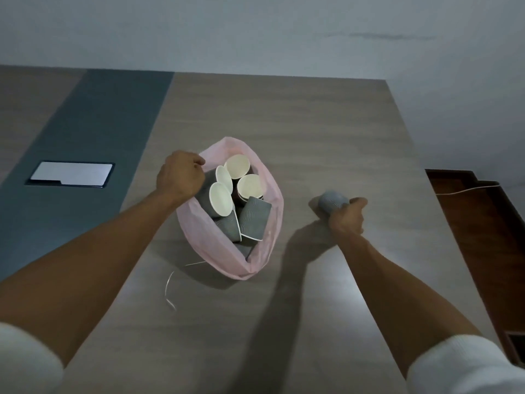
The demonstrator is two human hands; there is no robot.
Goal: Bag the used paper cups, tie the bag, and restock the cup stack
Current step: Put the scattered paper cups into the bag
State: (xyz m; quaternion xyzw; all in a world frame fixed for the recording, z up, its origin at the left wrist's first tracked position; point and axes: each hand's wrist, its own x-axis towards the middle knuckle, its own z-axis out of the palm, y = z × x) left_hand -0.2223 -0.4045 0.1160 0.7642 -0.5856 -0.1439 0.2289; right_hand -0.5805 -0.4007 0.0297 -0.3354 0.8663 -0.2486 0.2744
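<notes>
A pink plastic bag (262, 251) stands open on the wooden table (326, 123), holding several grey paper cups (254, 217) with cream insides, some upright and some tipped over. My left hand (180, 174) pinches the bag's rim at its far left edge and holds the mouth open. To the right of the bag, my right hand (348, 218) grips one more grey paper cup (332, 201) just above the table top, bottom end pointing away from me.
A thin white string or tie (169, 291) lies on the table near the bag's front. A dark strip with a white cable hatch (71, 174) runs along the left. A dark wooden cabinet (483, 223) with a white cable sits past the table's right edge.
</notes>
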